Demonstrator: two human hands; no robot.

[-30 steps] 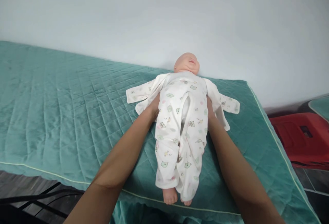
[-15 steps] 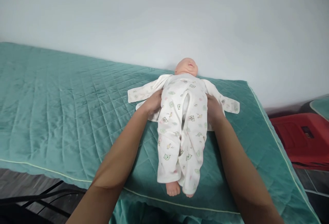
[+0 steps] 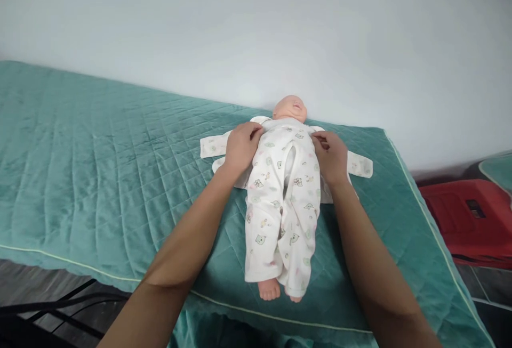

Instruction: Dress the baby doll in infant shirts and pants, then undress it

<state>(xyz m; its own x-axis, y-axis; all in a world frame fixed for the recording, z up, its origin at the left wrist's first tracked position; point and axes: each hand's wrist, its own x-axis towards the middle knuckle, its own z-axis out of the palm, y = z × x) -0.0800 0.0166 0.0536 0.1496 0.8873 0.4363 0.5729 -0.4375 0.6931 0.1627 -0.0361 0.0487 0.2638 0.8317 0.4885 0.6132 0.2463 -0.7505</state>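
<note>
A baby doll (image 3: 289, 108) lies on its back on a teal quilted mattress (image 3: 100, 167), head toward the wall, bare feet near the front edge. It wears a white printed romper (image 3: 280, 199), open down the chest, with empty sleeves spread to both sides. My left hand (image 3: 240, 145) rests on the doll's left-side shoulder, fingers curled on the romper cloth. On the other shoulder, my right hand (image 3: 331, 156) pinches the cloth with its fingertips.
A pale wall runs right behind the doll's head. The mattress ends just right of the doll; beyond that edge stands a red plastic object (image 3: 468, 220) on the floor. Black cables (image 3: 60, 310) lie on the dark floor at the lower left.
Both hands have slid from the doll's sides under the arms up onto its shoulders. The doll has been set down a little farther from me.
</note>
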